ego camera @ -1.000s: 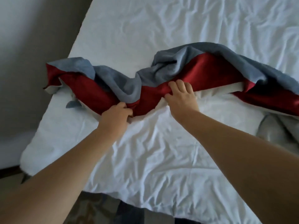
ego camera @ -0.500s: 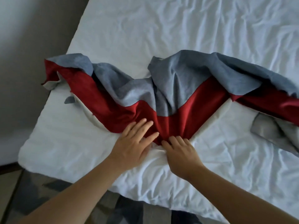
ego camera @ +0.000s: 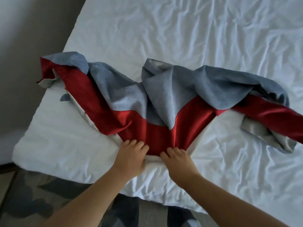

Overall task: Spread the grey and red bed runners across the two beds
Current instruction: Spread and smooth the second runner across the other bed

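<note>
left hand (ego camera: 129, 158), flat before, now pinches the runner (ego camera: 157, 135) hem alongside right hand (ego camera: 177, 163), dragging it toward the bed (ego camera: 164, 30) foot; ends stay bunched

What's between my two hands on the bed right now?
Head view: the bed runner, its red band and pale lining edge, fills the gap between the left hand and the right hand.

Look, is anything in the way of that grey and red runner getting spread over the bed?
Nothing visible is. The left hand and right hand grip the bed runner at its near edge, and only wrinkled white sheet shows around it.
</note>
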